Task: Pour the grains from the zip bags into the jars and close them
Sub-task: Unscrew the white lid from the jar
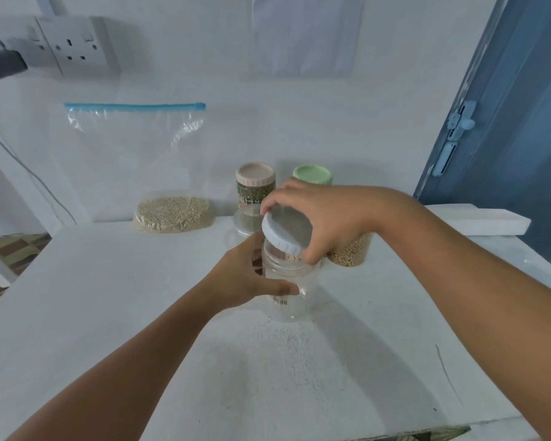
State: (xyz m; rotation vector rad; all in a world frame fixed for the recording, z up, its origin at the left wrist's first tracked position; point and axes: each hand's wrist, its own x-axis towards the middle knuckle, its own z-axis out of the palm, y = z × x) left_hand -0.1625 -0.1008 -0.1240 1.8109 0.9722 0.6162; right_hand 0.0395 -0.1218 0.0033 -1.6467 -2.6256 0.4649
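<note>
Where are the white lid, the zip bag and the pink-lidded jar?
white lid [286, 229]: head view, on its flat top.
zip bag [131, 154]: head view, on its clear upper part.
pink-lidded jar [255, 174]: head view, on its pink lid.

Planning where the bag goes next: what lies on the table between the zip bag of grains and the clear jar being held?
Head view: only bare white table lies between the zip bag and the clear jar.

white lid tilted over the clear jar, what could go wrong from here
1. The white lid sits tilted on the clear jar; the right hand could cross-thread or drop it.
2. The jar looks nearly empty and light, so it might tip if the left hand loosens.
3. The right forearm passes close to the grain-filled jar and could knock it.
</note>
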